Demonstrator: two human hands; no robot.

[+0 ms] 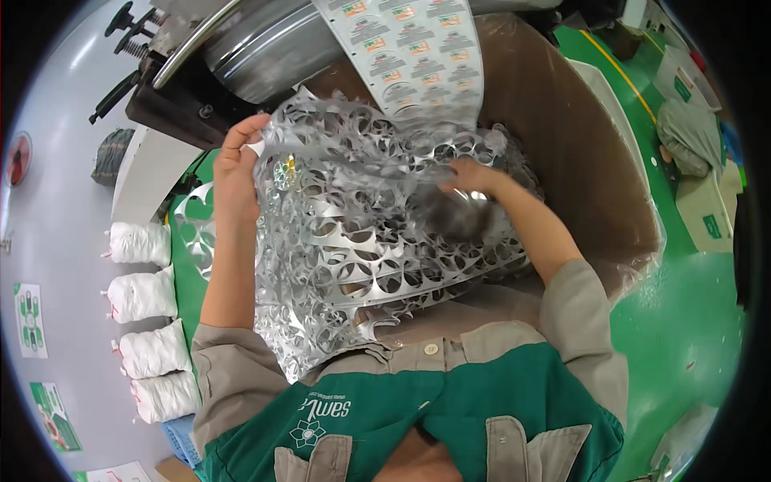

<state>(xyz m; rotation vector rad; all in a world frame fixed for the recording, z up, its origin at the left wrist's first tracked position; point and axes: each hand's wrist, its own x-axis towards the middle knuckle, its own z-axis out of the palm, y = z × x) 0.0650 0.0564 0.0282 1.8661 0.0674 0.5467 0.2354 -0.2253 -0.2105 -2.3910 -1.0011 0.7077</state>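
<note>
Hole-punched silver sheeting (pixel 357 242) — edge within left fingers (pixel 246 129), folds against blurred right fingers (pixel 467 172)

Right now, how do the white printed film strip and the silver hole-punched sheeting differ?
The white printed film strip hangs smooth; the silver hole-punched sheeting is crumpled. The strip bears rows of repeated coloured designs; the sheeting looks mostly plain, riddled with round openings. Both look thin and flexible.
</note>
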